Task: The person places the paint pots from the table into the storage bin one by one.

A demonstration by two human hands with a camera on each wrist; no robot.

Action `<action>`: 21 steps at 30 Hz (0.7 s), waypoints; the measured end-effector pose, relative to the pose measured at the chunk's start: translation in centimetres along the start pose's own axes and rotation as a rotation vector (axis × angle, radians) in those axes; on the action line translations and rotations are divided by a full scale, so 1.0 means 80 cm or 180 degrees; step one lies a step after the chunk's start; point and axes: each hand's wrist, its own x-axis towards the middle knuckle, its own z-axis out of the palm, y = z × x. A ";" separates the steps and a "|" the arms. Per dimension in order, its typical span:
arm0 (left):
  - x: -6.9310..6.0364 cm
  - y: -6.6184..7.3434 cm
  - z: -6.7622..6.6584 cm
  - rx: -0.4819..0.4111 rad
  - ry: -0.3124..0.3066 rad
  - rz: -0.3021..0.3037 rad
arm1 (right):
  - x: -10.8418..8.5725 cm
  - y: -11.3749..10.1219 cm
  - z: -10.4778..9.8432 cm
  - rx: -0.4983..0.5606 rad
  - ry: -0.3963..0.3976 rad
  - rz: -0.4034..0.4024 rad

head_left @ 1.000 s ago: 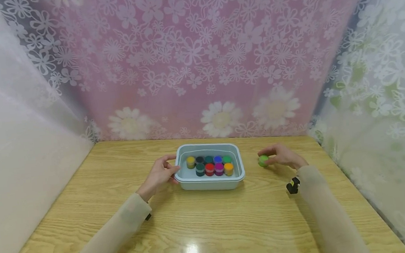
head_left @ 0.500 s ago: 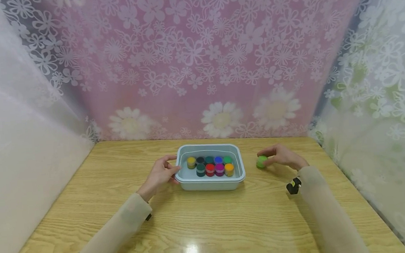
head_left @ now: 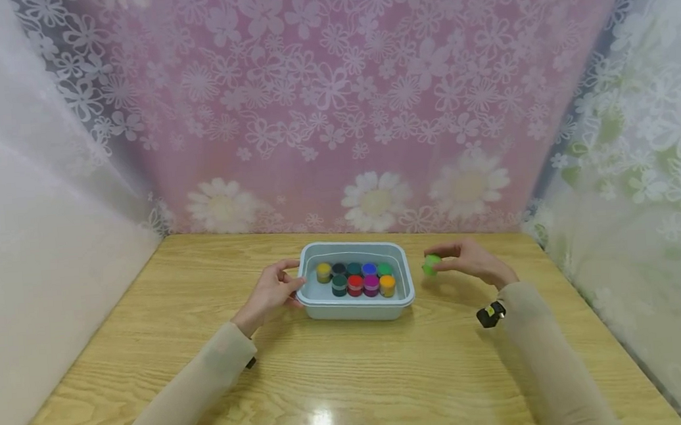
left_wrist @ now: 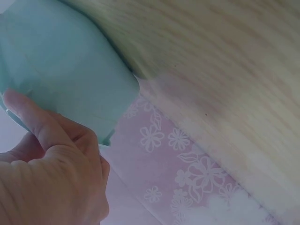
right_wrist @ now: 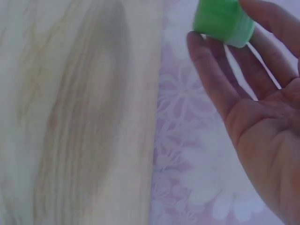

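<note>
A pale blue plastic tub (head_left: 353,311) stands on the table, with several small paint pots inside, among them a red pot (head_left: 355,285), a purple pot (head_left: 371,285) and an orange pot (head_left: 387,286). My left hand (head_left: 270,290) grips the tub's left rim, thumb over the edge; the left wrist view has the tub's outer wall (left_wrist: 70,61) beside the fingers. To the right of the tub, my right hand (head_left: 468,261) pinches a light green paint pot (head_left: 431,265) between thumb and fingers. In the right wrist view this green pot (right_wrist: 220,21) is held tilted.
The wooden table (head_left: 340,377) reaches back to a pink floral curtain (head_left: 345,107). Pale curtains hang at both sides. A small black device (head_left: 490,314) is strapped at the right wrist.
My right hand has moved slightly left toward the tub, and the green pot has lifted and tilted in its fingers. The left hand has kept its hold on the rim.
</note>
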 end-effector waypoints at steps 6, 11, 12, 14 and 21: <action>-0.001 0.000 0.001 0.0010 -0.0004 -0.0010 | 0.000 -0.018 0.009 0.0010 0.0233 -0.0102; 0.003 -0.002 -0.001 -0.0012 0.0007 -0.0026 | 0.003 -0.038 0.014 0.0085 0.0330 -0.0284; 0.003 -0.002 -0.001 -0.0017 0.0010 -0.0025 | 0.004 -0.042 0.015 0.0123 0.0331 -0.0327; 0.004 -0.003 -0.002 -0.0014 0.0013 -0.0020 | 0.005 -0.050 0.017 0.0196 0.0345 -0.0385; 0.001 -0.001 -0.002 0.0025 -0.0009 -0.0031 | 0.008 -0.060 0.031 0.0308 0.0278 -0.0413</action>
